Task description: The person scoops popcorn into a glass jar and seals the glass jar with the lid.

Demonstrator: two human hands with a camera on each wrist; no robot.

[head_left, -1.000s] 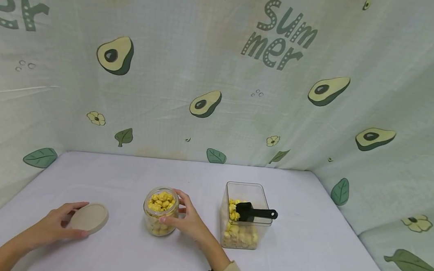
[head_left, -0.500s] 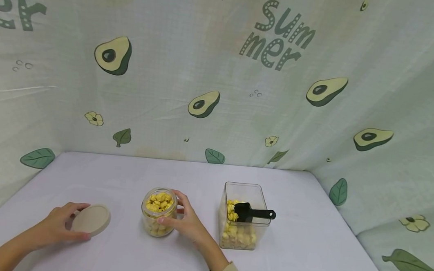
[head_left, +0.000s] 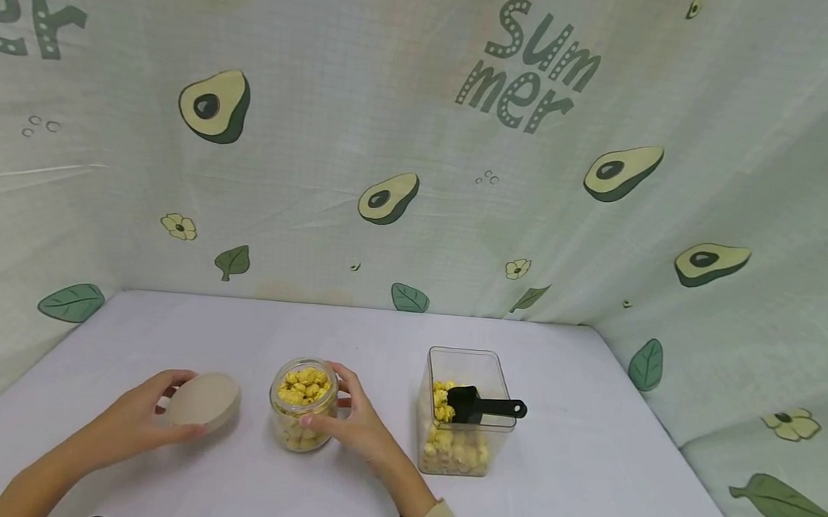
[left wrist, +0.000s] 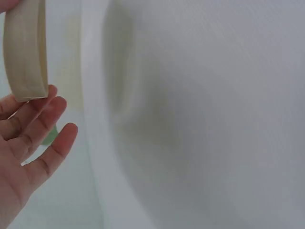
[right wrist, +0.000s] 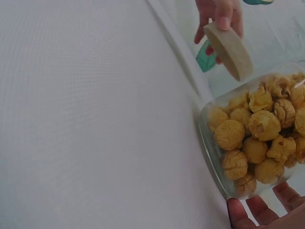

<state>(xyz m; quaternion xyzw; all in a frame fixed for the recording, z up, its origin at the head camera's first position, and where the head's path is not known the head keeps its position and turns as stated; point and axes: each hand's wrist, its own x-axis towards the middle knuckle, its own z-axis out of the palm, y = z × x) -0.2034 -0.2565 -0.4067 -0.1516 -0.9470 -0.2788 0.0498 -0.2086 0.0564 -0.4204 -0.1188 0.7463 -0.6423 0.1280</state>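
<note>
A round beige lid (head_left: 204, 400) is held by its edge between the thumb and fingers of my left hand (head_left: 140, 419), lifted off the table. In the left wrist view the lid (left wrist: 26, 52) appears edge-on above the fingers. My right hand (head_left: 356, 419) grips the right side of a clear round jar (head_left: 291, 425) that stands upright, open at the top and full of yellow popcorn (head_left: 304, 385). Up close in the right wrist view, popcorn (right wrist: 264, 126) shows through the jar's wall, with fingertips (right wrist: 240, 214) curled at its side.
Right of the jar stands a clear square container (head_left: 466, 363), partly filled with popcorn. A black scoop (head_left: 480, 406) lies in it, its handle sticking out over the right rim. Behind the white table (head_left: 242, 327) hangs a printed cloth (head_left: 308, 128).
The left hand has raised the lid from the table and carried it rightward, nearer the jar. The right hand and jar have stayed in place.
</note>
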